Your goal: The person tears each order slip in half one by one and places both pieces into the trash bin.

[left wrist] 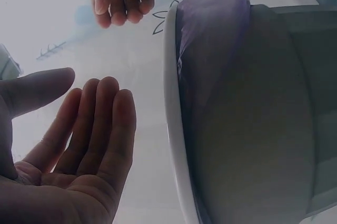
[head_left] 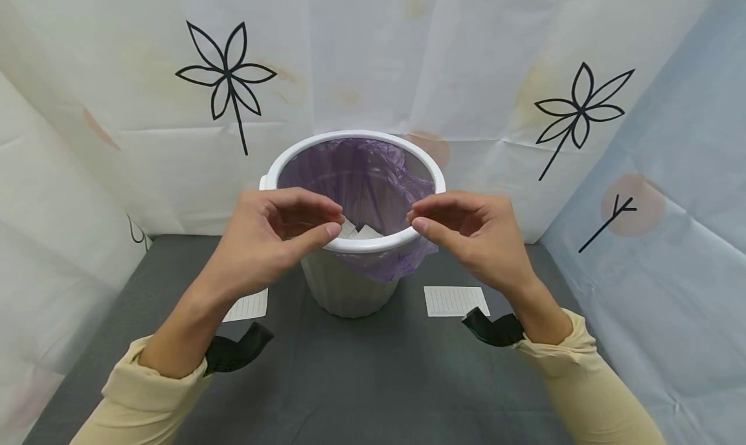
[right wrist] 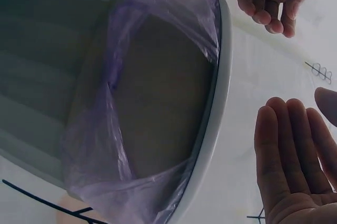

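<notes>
A pale grey wastebasket (head_left: 350, 289) with a white rim stands upright on the dark table, lined with a purple plastic bag (head_left: 373, 166). Part of the bag hangs over the rim at the front right. White paper pieces (head_left: 366, 233) lie inside the basket. My left hand (head_left: 265, 231) is above the rim's front left, with thumb and fingers apart and nothing between them. Over the front right side, my right hand (head_left: 474, 231) faces it, fingers fairly straight and holding nothing. Both wrist views show empty palms beside the rim.
A white lined card (head_left: 247, 307) lies left of the basket, partly behind my left forearm. Another lined card (head_left: 454, 300) lies to the right. The cloth-covered table (head_left: 373, 374) is walled by white fabric (head_left: 361, 56) with drawn flowers. Black bands circle both wrists.
</notes>
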Tool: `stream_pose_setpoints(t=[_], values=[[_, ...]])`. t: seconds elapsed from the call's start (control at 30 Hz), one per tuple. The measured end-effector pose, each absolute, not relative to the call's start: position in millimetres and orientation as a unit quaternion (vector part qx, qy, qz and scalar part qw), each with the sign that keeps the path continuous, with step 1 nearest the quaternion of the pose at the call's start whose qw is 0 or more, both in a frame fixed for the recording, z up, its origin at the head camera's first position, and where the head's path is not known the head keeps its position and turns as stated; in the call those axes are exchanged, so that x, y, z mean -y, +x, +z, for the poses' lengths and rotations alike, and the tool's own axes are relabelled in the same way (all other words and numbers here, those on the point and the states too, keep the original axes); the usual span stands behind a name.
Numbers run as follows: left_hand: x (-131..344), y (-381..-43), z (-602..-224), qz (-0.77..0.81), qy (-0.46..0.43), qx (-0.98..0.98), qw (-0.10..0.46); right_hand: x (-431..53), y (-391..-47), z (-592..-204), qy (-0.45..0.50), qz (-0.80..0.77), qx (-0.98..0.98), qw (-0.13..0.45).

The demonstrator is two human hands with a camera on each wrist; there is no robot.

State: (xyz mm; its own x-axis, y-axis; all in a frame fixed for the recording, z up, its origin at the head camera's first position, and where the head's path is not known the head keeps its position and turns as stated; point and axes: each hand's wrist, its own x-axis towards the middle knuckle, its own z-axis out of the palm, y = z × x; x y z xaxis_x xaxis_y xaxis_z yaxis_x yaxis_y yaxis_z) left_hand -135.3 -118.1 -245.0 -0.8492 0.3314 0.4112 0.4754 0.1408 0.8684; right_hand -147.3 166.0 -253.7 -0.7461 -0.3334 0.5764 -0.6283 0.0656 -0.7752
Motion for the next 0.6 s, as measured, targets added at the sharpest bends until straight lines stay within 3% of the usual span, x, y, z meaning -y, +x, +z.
stream_pose_setpoints(t=[0.6], values=[[119, -123, -290, -0.608, -0.289, 0.738, 0.033, -169, -113, -295, 0.347, 0.61, 0.708, 0.085]])
